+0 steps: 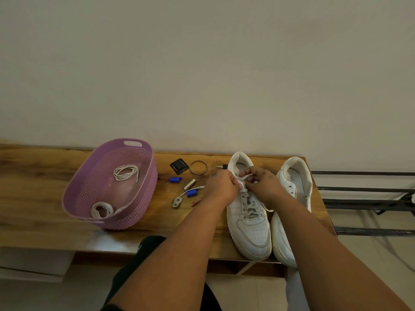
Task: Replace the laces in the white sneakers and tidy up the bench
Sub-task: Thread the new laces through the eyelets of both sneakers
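Purple basket (143, 198) holding coiled laces at left, small clutter (190, 185) mid-bench (45, 198), unlaced sneaker (292, 198) at right, left hand (221, 187) and right hand (263, 182) both pinching the white lace (243, 178) over the laced sneaker's (249, 221) top eyelets

A domestic entryway or hallway, by every visible sign: a long wooden bench (56, 176) with a live-edge top stands against a plain off-white wall (202, 63), beside a black metal shoe rack (363, 189) on a pale tiled floor (370, 265). On the bench sit a pair of white sneakers (249, 221), a lilac plastic basket (143, 187) holding coiled laces (125, 172), and household odds and ends (a metal bangle (198, 167), a small battery (196, 202), blue clips (175, 179)).
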